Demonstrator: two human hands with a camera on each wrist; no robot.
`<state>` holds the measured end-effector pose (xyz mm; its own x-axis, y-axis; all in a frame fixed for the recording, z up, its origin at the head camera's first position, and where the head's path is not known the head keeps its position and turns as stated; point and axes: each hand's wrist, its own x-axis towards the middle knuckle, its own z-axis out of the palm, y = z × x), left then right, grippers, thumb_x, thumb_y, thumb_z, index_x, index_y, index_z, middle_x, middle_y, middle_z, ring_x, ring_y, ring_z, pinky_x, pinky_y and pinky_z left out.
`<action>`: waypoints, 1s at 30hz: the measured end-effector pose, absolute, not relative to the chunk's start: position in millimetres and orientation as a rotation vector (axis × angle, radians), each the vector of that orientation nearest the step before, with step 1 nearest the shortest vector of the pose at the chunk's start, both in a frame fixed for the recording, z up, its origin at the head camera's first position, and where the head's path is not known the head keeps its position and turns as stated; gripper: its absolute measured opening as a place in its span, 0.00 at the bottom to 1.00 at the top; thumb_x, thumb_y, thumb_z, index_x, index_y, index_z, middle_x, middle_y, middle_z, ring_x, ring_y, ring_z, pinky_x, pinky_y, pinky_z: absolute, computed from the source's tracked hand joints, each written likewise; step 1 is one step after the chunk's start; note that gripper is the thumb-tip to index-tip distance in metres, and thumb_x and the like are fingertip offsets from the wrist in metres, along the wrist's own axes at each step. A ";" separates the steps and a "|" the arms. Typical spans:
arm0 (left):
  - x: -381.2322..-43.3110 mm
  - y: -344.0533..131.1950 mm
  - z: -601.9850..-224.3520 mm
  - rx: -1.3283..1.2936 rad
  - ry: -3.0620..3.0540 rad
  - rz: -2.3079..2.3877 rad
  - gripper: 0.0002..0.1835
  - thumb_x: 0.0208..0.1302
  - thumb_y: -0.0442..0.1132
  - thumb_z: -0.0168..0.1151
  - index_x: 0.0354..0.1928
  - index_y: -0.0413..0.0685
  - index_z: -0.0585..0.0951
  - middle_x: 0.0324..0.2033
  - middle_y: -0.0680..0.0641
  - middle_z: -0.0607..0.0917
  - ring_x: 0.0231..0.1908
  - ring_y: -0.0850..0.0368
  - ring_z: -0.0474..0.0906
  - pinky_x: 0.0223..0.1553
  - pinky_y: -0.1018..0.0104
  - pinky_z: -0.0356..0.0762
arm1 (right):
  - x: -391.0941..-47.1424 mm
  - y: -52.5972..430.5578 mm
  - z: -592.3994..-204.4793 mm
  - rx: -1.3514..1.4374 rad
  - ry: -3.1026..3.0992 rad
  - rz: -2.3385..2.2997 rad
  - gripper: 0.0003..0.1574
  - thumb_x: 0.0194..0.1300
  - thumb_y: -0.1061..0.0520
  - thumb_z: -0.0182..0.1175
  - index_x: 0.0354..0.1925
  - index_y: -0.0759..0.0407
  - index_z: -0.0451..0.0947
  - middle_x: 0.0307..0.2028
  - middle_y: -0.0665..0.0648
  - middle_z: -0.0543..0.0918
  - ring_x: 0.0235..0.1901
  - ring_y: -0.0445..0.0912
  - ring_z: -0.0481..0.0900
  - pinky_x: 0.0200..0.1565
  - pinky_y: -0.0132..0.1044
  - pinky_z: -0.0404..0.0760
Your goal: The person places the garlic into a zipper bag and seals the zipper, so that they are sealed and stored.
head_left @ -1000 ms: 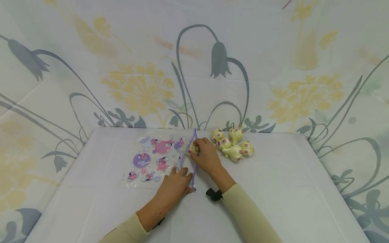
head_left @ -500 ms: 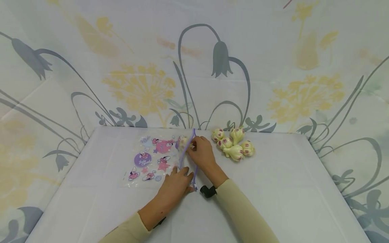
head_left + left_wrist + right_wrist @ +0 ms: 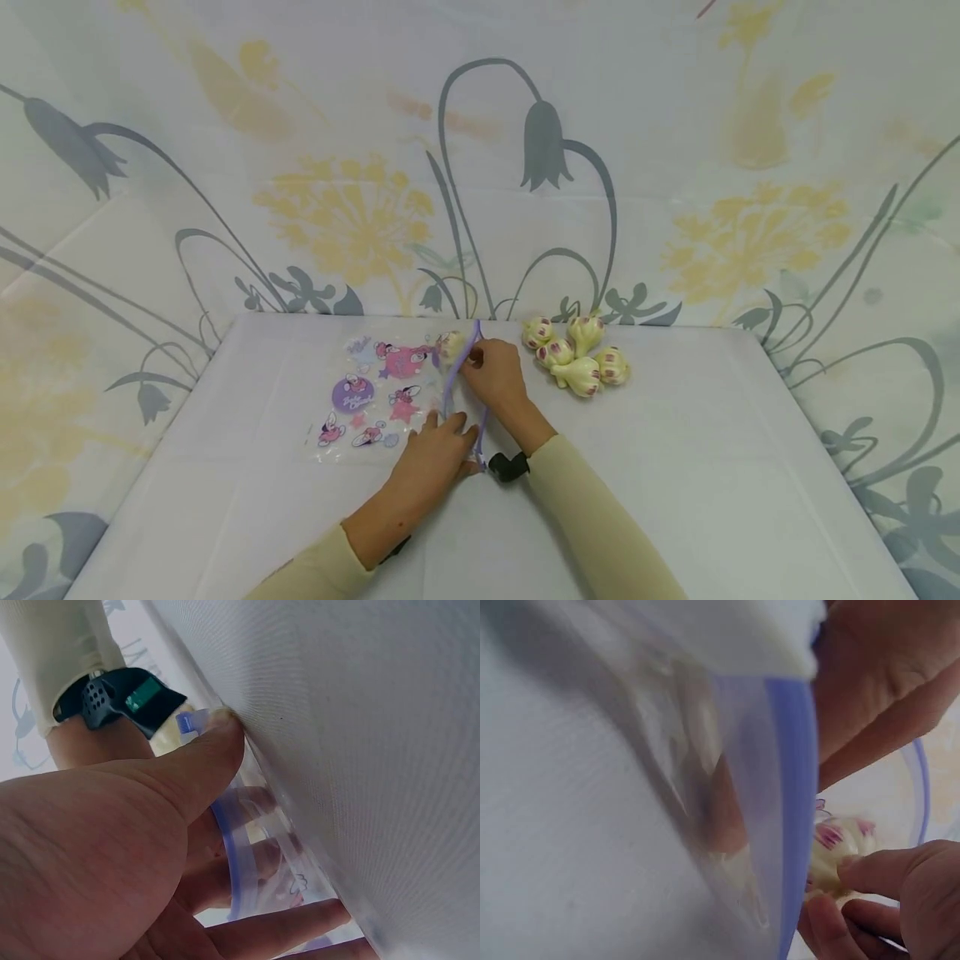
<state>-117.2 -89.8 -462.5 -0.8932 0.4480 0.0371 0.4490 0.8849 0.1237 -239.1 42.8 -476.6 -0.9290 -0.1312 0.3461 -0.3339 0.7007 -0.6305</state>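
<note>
Garlic bulb [image 3: 840,834], where's it sitting?

Just inside the zip bag [image 3: 382,383], right hand [image 3: 497,375] pinching it, left hand [image 3: 435,450] pressing the bag, fingers apart. Looking like the bagging step; next move's probably needing a deeper push.

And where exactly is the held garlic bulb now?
In the head view, the garlic bulb is inside the clear bag, by its purple rim, just left of the right hand.

We see a white-clothed table [image 3: 712,467]. Behind it, we face a backdrop [image 3: 645,108] of grey bellflowers [image 3: 544,142] and yellow umbels [image 3: 348,218].
</note>
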 end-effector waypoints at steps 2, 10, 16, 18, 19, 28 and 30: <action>-117.4 -90.0 -462.7 -0.722 -3.046 -0.212 0.27 0.62 0.54 0.76 0.60 0.50 0.87 0.57 0.45 0.84 0.58 0.30 0.80 0.43 0.33 0.86 | -236.8 44.7 -475.5 0.370 -2.648 1.085 0.07 0.63 0.61 0.71 0.37 0.66 0.89 0.35 0.61 0.91 0.33 0.51 0.89 0.40 0.42 0.88; -117.2 -89.8 -462.8 -0.723 -3.048 -0.219 0.28 0.62 0.55 0.76 0.60 0.50 0.87 0.57 0.46 0.84 0.59 0.29 0.80 0.44 0.32 0.86 | -216.2 63.5 -467.9 0.424 -2.591 1.140 0.20 0.62 0.61 0.75 0.51 0.68 0.85 0.42 0.62 0.88 0.41 0.55 0.88 0.46 0.47 0.88; -117.1 -90.4 -460.4 -0.714 -3.074 -0.253 0.27 0.62 0.53 0.76 0.60 0.49 0.87 0.59 0.44 0.84 0.60 0.27 0.79 0.45 0.30 0.85 | -202.8 84.5 -461.8 0.429 -2.574 1.011 0.20 0.62 0.60 0.75 0.51 0.65 0.86 0.43 0.59 0.87 0.45 0.54 0.84 0.47 0.49 0.85; -116.7 -90.4 -460.9 -0.718 -3.063 -0.269 0.27 0.61 0.53 0.77 0.59 0.48 0.88 0.59 0.44 0.84 0.59 0.27 0.80 0.45 0.30 0.85 | -199.2 92.3 -460.3 0.436 -2.572 0.979 0.20 0.62 0.60 0.76 0.51 0.64 0.85 0.44 0.59 0.86 0.46 0.55 0.84 0.49 0.51 0.85; -116.3 -90.3 -461.0 -0.720 -3.059 -0.277 0.27 0.61 0.52 0.77 0.59 0.48 0.88 0.59 0.44 0.84 0.59 0.27 0.80 0.45 0.30 0.85 | -197.1 96.3 -459.1 0.440 -2.568 0.965 0.20 0.62 0.60 0.76 0.51 0.64 0.85 0.45 0.60 0.86 0.48 0.56 0.85 0.51 0.52 0.84; -116.9 -89.9 -459.6 -0.727 -3.055 -0.311 0.27 0.62 0.51 0.76 0.60 0.46 0.87 0.60 0.42 0.84 0.59 0.26 0.79 0.46 0.29 0.84 | -189.2 135.3 -457.1 0.549 -2.531 0.829 0.24 0.60 0.61 0.78 0.54 0.63 0.84 0.51 0.59 0.85 0.53 0.56 0.84 0.55 0.51 0.84; -116.6 -90.1 -458.6 -0.726 -3.063 -0.317 0.27 0.62 0.51 0.76 0.60 0.46 0.87 0.60 0.42 0.84 0.60 0.26 0.79 0.46 0.29 0.84 | -190.3 144.1 -456.4 0.607 -2.519 0.806 0.25 0.60 0.61 0.78 0.55 0.63 0.84 0.52 0.58 0.85 0.53 0.54 0.84 0.55 0.50 0.84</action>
<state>-116.6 -90.1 -458.6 -0.8946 0.4462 0.0246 0.4418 0.8747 0.1991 -190.3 144.1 -456.4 -0.8141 -0.2735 0.5124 -0.5201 0.7359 -0.4336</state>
